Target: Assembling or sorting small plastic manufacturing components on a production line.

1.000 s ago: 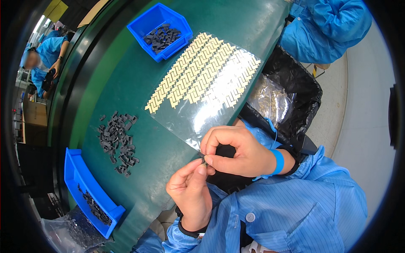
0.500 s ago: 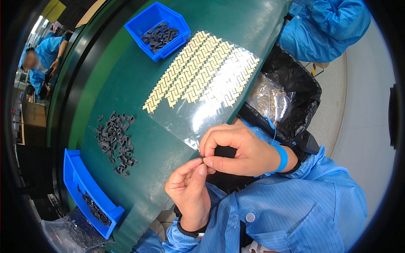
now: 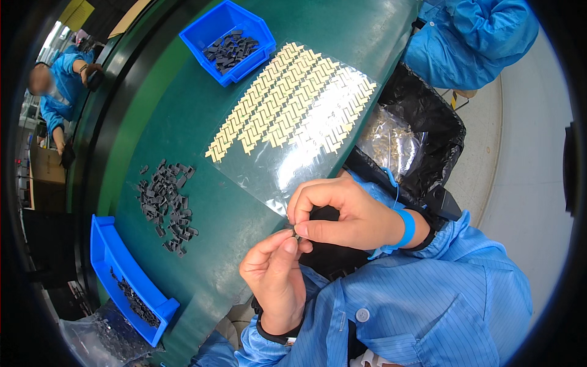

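My left hand (image 3: 275,275) and my right hand (image 3: 348,214) meet fingertip to fingertip over the table's near edge. Between their pinched thumbs and forefingers is a small dark piece (image 3: 296,233), mostly covered by the fingers. Its exact kind is too small to make out. Just beyond my right hand lies a clear plastic sheet (image 3: 244,177) carrying rows of pale yellow zigzag stickers (image 3: 284,98). Left of my hands, a loose heap of small dark grey blocks (image 3: 166,199) rests on the green table (image 3: 226,244).
A blue bin (image 3: 257,18) with dark blocks stands at the far side. Another blue bin (image 3: 116,244) holding small black parts sits at the left, beside a plastic bag (image 3: 101,333). At right is a black-lined container (image 3: 443,122). Two co-workers in blue (image 3: 471,46) are nearby.
My hands stay nearly in place, with slight finger movement around the small piece. The co-worker at far left has shifted their arms.
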Available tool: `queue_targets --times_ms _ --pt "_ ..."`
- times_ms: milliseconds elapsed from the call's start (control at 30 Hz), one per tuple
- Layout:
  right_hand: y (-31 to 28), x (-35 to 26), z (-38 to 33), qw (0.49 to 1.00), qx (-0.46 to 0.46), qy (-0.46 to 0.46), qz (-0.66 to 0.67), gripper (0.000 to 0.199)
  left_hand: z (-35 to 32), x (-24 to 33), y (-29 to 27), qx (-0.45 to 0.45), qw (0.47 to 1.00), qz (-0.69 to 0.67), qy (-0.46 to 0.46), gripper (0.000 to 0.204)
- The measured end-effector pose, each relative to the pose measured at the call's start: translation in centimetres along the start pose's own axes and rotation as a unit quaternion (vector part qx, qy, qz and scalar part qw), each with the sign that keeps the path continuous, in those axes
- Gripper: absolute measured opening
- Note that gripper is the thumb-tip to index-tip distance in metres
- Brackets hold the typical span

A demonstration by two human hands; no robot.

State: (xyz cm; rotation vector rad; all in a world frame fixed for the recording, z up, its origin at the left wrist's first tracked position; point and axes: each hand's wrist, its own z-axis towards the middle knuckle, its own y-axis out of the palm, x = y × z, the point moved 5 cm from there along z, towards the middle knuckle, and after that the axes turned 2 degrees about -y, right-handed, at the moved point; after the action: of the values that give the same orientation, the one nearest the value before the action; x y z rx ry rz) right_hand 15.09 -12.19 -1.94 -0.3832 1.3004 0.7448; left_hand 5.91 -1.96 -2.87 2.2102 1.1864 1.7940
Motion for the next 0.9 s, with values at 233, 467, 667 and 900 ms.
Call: queue_targets --times_ms 233,467,667,900 --pt "-0.1 0.0 0.1 1.0 0.0 0.0 -0.013 0.008 0.1 -0.1 -0.1 0.004 1.0 0.002 -0.003 0.01" --pt "0.2 0.1 0.0 0.999 -0.002 -0.024 -0.026 0.01 0.2 -0.2 -0.5 -0.016 0.999 0.022 0.031 0.01" --pt "-0.8 -0.1 0.0 0.999 -0.028 0.009 -0.025 0.016 -0.3 0.1 -0.1 -0.054 0.998 0.032 0.023 0.02" --pt "-0.8 -1.3 0.2 0.994 -0.069 -0.005 -0.085 0.015 -0.6 0.2 0.0 -0.079 0.992 0.029 0.098 0.02"
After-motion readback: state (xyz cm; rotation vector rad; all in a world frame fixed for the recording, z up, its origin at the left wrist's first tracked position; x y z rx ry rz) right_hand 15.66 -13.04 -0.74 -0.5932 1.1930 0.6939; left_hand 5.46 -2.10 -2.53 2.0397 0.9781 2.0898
